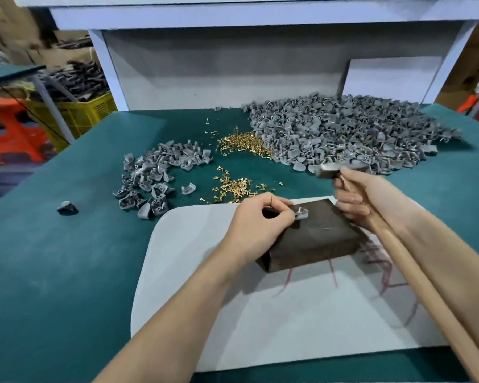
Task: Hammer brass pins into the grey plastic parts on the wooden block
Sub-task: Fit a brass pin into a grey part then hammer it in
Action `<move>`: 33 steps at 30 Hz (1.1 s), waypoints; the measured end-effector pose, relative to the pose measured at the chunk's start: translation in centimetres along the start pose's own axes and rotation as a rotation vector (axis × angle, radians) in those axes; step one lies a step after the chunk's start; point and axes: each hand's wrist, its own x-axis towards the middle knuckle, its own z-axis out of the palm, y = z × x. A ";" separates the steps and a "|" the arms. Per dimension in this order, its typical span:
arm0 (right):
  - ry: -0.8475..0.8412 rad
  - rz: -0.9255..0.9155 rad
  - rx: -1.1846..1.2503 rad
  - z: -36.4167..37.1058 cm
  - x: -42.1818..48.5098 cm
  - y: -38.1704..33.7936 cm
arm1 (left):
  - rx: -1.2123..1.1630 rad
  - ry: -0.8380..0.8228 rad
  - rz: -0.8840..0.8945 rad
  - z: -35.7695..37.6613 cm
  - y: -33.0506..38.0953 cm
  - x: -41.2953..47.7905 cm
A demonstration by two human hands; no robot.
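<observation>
Head view: my left hand (pixel 256 221) pinches a small grey plastic part (pixel 301 212), brass pin standing in it, on the dark wooden block's (pixel 313 239) far top edge. My right hand (pixel 367 199) grips the pale wooden handle of a blurred steel-headed hammer (pixel 329 170), raised above. Loose brass pins (pixel 234 189) lie beyond on green felt.
</observation>
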 end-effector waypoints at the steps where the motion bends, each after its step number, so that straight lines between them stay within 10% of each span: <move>1: -0.006 -0.001 0.014 -0.5 0.2 0.5 | -0.008 0.001 0.000 0.0 0.0 -0.1; 16: 0.247 -0.159 -0.478 -0.5 0.2 2.0 | 0.058 -0.001 0.048 -0.1 0.0 -0.2; 26: 0.711 -0.109 -1.520 0.0 -1.2 0.4 | 0.148 -0.004 0.071 -0.1 0.4 -0.4; 33: 0.170 -0.475 -1.465 5.7 -4.0 -1.5 | 0.127 0.003 0.075 -0.1 0.6 -0.4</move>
